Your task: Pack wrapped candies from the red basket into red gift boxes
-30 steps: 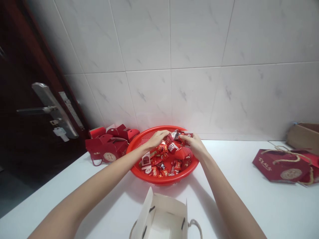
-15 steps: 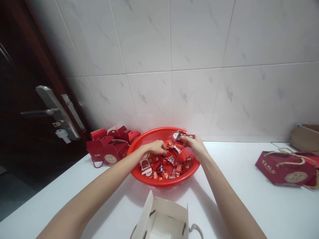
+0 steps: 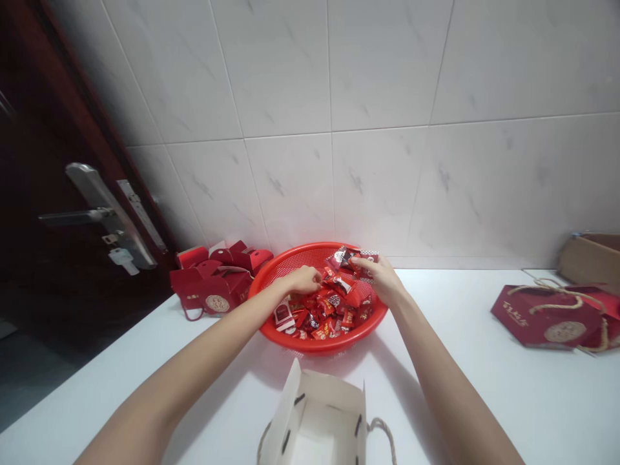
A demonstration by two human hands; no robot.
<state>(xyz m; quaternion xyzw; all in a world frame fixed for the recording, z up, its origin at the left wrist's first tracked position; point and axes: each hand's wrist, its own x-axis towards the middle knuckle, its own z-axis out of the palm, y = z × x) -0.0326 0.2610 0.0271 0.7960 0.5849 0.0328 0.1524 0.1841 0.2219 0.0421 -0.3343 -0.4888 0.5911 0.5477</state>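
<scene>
A red plastic basket (image 3: 271, 330) with perforated sides holds many wrapped candies (image 3: 334, 303), mostly red. Over its left part, my left hand (image 3: 305, 280) has its fingers curled together just above the candies; whatever lies in them is hidden. At the basket's back right rim, my right hand (image 3: 382, 278) is closed on wrapped candies (image 3: 345, 258), one dark and red with white print and another red with a dotted edge. In front of the basket stands an open box (image 3: 325, 395), white inside, with a rope handle and nothing visible in it.
Several dark red gift boxes (image 3: 213, 287) sit left of the basket. Further gift boxes (image 3: 547, 316) with rope handles lie at the right, before a brown cardboard box (image 3: 588, 261). A tiled wall (image 3: 378, 194) backs the white table (image 3: 455, 323); a door handle (image 3: 109, 219) is at left.
My left hand has risen slightly from the candies with its fingers still curled. The right hand stays at the back right rim, holding its candies. The whole view has shifted a little.
</scene>
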